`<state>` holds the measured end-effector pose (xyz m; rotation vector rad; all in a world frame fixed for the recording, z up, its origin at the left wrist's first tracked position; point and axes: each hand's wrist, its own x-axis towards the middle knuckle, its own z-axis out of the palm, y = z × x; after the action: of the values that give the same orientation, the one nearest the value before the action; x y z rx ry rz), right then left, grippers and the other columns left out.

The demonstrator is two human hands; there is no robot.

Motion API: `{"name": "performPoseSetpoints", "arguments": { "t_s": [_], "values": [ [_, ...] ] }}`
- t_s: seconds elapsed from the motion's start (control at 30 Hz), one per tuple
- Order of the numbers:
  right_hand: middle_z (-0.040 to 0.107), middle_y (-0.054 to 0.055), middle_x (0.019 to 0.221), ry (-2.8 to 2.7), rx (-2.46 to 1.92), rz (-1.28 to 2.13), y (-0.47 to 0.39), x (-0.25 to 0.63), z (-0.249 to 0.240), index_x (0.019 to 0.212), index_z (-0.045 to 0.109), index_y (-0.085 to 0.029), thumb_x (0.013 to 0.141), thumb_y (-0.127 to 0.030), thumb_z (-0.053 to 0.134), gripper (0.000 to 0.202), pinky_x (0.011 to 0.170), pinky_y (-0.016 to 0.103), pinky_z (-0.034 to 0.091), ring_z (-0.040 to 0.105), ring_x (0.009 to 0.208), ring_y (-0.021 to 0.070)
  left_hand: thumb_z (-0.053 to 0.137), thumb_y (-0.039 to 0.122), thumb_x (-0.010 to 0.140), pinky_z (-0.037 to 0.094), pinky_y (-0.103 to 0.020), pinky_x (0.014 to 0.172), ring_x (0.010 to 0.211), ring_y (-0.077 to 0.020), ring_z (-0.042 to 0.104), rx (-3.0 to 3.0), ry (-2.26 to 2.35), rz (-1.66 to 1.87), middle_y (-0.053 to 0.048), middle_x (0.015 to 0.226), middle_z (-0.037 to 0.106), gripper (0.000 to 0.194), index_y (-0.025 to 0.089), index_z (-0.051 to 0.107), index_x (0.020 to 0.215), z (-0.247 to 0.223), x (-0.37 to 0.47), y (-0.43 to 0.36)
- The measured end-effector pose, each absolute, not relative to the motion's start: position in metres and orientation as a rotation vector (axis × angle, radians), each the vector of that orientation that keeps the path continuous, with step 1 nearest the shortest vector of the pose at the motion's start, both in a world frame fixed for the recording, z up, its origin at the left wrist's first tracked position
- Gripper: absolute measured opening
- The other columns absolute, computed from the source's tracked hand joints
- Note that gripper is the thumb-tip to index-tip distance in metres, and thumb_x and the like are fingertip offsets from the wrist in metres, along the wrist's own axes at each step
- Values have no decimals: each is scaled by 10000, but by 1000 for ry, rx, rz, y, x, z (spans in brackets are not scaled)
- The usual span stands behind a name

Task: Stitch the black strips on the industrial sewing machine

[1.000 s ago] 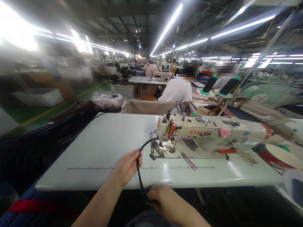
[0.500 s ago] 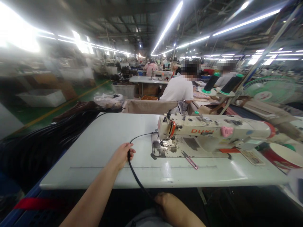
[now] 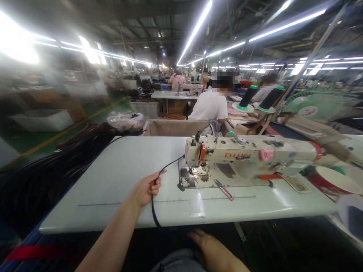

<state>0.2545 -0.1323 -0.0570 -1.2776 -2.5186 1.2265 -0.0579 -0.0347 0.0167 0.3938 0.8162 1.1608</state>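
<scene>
My left hand (image 3: pixel 149 189) is closed on a narrow black strip (image 3: pixel 154 211) above the left part of the white sewing table (image 3: pixel 113 181). From my fingers one stretch of the strip runs up and right to the needle end of the sewing machine (image 3: pixel 249 151). The other stretch drops over the table's front edge into the dark, where its end is hidden. Below that edge, over my lap, is my right hand (image 3: pixel 201 241). Its visible fingers are stretched out, with no strip seen in them. Pink-handled thread snips (image 3: pixel 224 190) lie by the machine bed.
A heap of long black strips (image 3: pixel 56 170) lies left of the table. Black thread cones (image 3: pixel 270 99) stand behind the machine, near a green fan (image 3: pixel 310 107). A co-worker in a white shirt (image 3: pixel 210 105) bends over work beyond a fabric-lined bin (image 3: pixel 172 127).
The strip no longer reaches visibly to my right hand, whose fingers have straightened. My left hand has turned slightly, its fingertips nearer the machine. The view has shifted a little.
</scene>
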Motion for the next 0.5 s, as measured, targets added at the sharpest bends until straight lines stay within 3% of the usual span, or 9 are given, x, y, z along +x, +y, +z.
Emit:
{"name": "performPoseSetpoints", "arguments": {
  "t_s": [0.07, 0.17, 0.2, 0.27, 0.33, 0.5],
  "values": [
    [748, 65, 1179, -2514, -1300, 1332, -131, 263, -43, 1150, 764, -247, 756, -89, 624, 447, 929, 284, 518, 709, 1067, 234, 558, 228, 1019, 169, -94, 325, 427, -32, 294, 388, 782, 1152, 63, 621, 404, 271, 118, 675, 1237, 15, -57, -37],
    [730, 28, 891, -2411, -1318, 1436, -125, 284, -17, 788, 750, -212, 760, -179, 686, 77, 765, 268, 500, 687, 836, 193, 593, 181, 993, 286, -89, 374, 500, -46, 433, 392, 789, 1236, 25, 692, 507, 283, 148, 672, 1262, 14, -51, -39],
    [710, 22, 827, -2351, -1309, 1454, -120, 294, -6, 718, 715, -207, 784, -238, 703, 73, 741, 272, 489, 668, 790, 186, 608, 144, 973, 366, -97, 423, 560, -57, 500, 385, 789, 1275, 0, 748, 555, 296, 150, 675, 1262, 14, -48, -40],
    [674, 22, 729, -2203, -1295, 1433, -109, 319, 16, 661, 659, -211, 882, -404, 663, 293, 728, 294, 482, 634, 726, 184, 646, 90, 929, 496, -142, 552, 680, -85, 587, 380, 771, 1333, -32, 843, 609, 349, 157, 679, 1270, 15, -44, -41],
    [649, 27, 687, -2057, -1342, 1284, -94, 347, 37, 662, 643, -223, 941, -537, 582, 424, 721, 319, 481, 609, 689, 190, 700, 87, 885, 545, -183, 626, 737, -107, 614, 404, 753, 1342, -32, 857, 616, 384, 162, 692, 1261, 13, -40, -43],
    [637, 25, 690, -1766, -1518, 601, -63, 408, 74, 665, 603, -246, 918, -575, 591, 415, 729, 341, 467, 588, 712, 206, 867, 277, 754, 598, -223, 669, 729, -136, 612, 498, 936, 1335, -28, 777, 624, 305, 98, 760, 977, -9, -39, -53]
  ]
}}
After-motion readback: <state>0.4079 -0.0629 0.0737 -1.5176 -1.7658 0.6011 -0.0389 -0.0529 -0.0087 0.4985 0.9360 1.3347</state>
